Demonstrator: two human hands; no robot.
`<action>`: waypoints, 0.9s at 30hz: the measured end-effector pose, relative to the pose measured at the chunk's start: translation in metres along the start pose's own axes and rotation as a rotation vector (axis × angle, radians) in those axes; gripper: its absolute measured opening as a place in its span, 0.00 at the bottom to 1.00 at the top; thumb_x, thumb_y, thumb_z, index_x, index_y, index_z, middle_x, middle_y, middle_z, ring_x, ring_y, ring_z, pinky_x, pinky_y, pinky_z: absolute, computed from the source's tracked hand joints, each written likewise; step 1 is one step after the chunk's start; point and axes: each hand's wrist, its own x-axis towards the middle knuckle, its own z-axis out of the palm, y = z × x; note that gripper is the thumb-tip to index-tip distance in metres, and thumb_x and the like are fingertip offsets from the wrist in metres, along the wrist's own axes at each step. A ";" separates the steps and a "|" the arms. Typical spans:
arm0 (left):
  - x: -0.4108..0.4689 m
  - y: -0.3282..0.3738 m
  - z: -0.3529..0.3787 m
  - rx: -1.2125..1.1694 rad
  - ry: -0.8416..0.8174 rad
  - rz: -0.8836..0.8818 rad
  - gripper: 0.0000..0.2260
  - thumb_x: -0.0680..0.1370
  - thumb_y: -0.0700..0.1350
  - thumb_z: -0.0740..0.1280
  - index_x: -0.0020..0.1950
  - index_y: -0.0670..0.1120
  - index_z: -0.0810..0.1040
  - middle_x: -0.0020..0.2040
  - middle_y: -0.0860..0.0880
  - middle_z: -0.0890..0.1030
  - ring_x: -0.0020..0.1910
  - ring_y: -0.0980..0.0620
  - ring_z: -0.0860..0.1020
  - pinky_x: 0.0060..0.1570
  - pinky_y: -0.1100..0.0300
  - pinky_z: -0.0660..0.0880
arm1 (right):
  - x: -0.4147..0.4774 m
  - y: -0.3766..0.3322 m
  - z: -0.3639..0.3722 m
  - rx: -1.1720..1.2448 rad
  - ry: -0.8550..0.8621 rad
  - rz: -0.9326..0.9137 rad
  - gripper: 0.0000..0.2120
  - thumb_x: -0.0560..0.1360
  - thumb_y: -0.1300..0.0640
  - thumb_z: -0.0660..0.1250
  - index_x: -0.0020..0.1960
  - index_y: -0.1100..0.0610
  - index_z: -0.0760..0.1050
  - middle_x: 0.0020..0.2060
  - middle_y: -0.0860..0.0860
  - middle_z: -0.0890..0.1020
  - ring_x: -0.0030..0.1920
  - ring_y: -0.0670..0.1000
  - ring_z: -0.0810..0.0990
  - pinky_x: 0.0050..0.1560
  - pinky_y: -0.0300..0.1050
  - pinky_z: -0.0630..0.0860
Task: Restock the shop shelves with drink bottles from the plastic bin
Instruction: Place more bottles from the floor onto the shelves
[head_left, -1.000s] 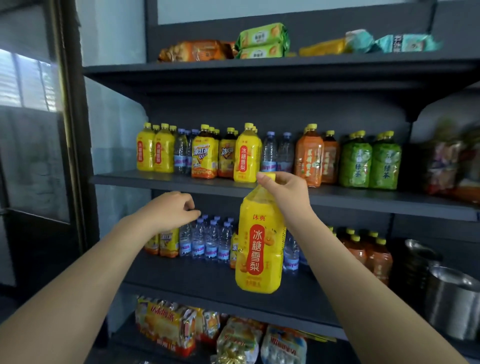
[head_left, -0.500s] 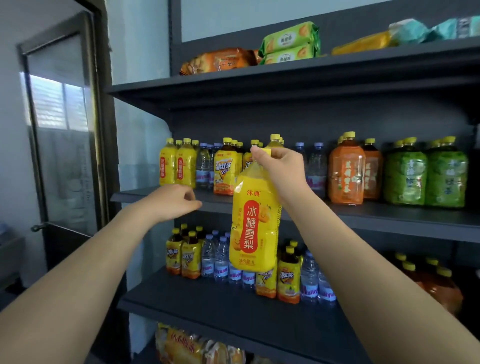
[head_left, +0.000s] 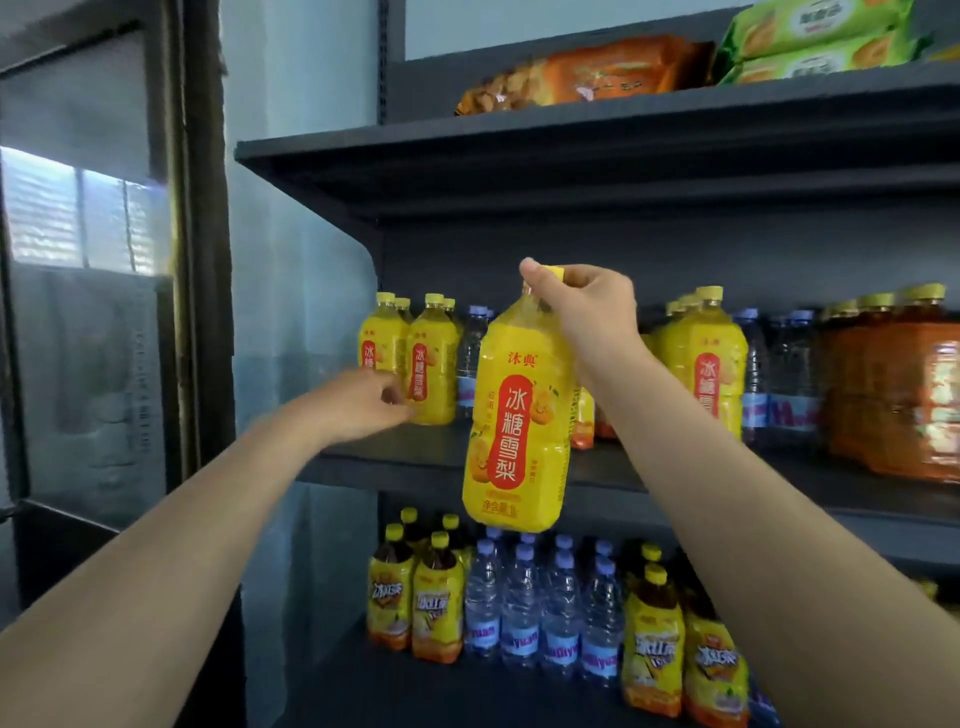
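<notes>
The right hand (head_left: 587, 312) grasps a large yellow pear-drink bottle (head_left: 514, 415) by its neck, thumb and fingers curled just under the yellow cap. The bottle hangs upright in the air in front of the middle shelf (head_left: 415, 467), its base below that shelf's front edge and touching nothing.

The left hand (head_left: 363, 402) reaches to the left end of the middle shelf with its fingers curled, right in front of two matching yellow bottles (head_left: 431, 358) standing there. The hand is blurred, so it cannot be told whether it grips or even touches one of them.

Behind the held bottle along the middle shelf stand clear water bottles (head_left: 470, 358), further right more yellow pear-drink bottles (head_left: 706, 364), then a second group of water bottles (head_left: 779, 374) and orange-labelled drinks (head_left: 893, 395) toward the right end.

On the lower shelf (head_left: 395, 691), iced-tea bottles (head_left: 415, 608) stand at the left end with small water bottles (head_left: 540, 613) beside them. The upper shelf (head_left: 467, 150) carries an orange snack packet (head_left: 582, 73) and green packets (head_left: 815, 36). A glass door (head_left: 88, 312) stands left of the shelving.
</notes>
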 end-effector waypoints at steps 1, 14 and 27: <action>0.014 -0.016 0.000 0.016 -0.009 0.012 0.15 0.77 0.53 0.63 0.58 0.46 0.77 0.57 0.47 0.78 0.54 0.50 0.75 0.53 0.56 0.73 | 0.009 0.002 0.018 -0.004 0.016 0.007 0.16 0.71 0.44 0.71 0.40 0.57 0.79 0.35 0.53 0.80 0.37 0.52 0.80 0.46 0.53 0.81; 0.097 -0.148 0.030 0.005 -0.092 0.088 0.12 0.78 0.50 0.62 0.56 0.46 0.76 0.54 0.47 0.77 0.51 0.50 0.74 0.46 0.61 0.69 | 0.091 0.034 0.185 -0.034 0.085 0.000 0.13 0.71 0.45 0.72 0.35 0.51 0.74 0.37 0.51 0.81 0.43 0.53 0.81 0.47 0.49 0.79; 0.121 -0.202 0.065 0.000 -0.153 0.079 0.15 0.78 0.55 0.61 0.57 0.47 0.75 0.56 0.49 0.75 0.53 0.52 0.74 0.52 0.58 0.72 | 0.138 0.094 0.272 -0.113 0.094 0.009 0.23 0.73 0.48 0.70 0.54 0.68 0.77 0.49 0.61 0.82 0.53 0.58 0.79 0.57 0.52 0.74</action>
